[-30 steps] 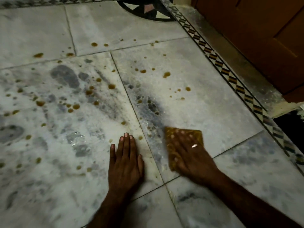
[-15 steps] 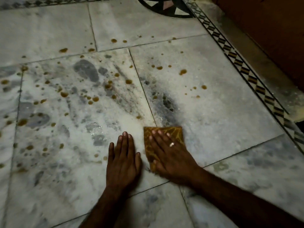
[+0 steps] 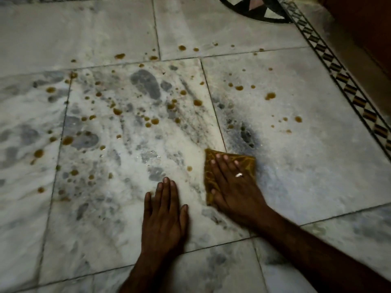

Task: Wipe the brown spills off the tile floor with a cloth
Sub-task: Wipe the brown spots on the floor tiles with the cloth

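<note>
Your right hand [image 3: 234, 187] lies flat w/ fingers spread, pressing down on the folded brown cloth [image 3: 229, 166]; not gripping it, just palm on top. Cloth sits across the grout line btwn two marble tiles of the floor [image 3: 296, 166]. Your left hand [image 3: 165, 216] is flat on the tile just beside it, fingers together, holding nothing. Brown spills [image 3: 154, 121] dot the tiles ahead & to the left; one drop [image 3: 189, 168] sits just left of the cloth. Patterned border strip [image 3: 342, 79] runs along the right.
</note>
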